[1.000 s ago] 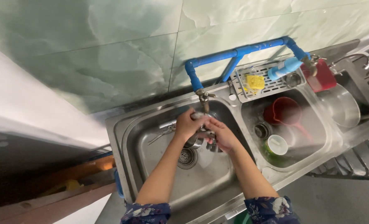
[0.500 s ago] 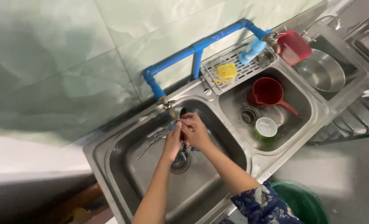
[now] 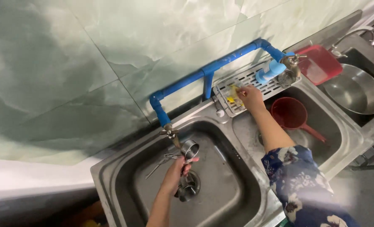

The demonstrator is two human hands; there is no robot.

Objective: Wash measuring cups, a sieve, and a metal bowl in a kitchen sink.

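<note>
From the head view we see our left hand [image 3: 179, 167] gripping 1 steel cup [image 3: 190, 148] under the tap [image 3: 169, 133] in the left sink [image 3: 124, 185], while our right hand [image 3: 250, 96] pinches the yellow sponge [image 3: 233, 93] on the far rack [image 3: 254, 82], left of a red ladle [image 3: 294, 115].

Steel cups [image 3: 189, 168] upright, yellow sponge [image 3: 234, 95] racked

Steel double sink [image 3: 111, 176] under green tiled wall; left basin holds metal cups [image 3: 189, 168] and tongs [image 3: 161, 162] near drain; right basin holds red ladle [image 3: 294, 115]; slotted rack [image 3: 258, 84] on rim carries yellow sponge [image 3: 233, 94]; red tray [image 3: 319, 63] and steel bowl [image 3: 355, 90] further right
</note>
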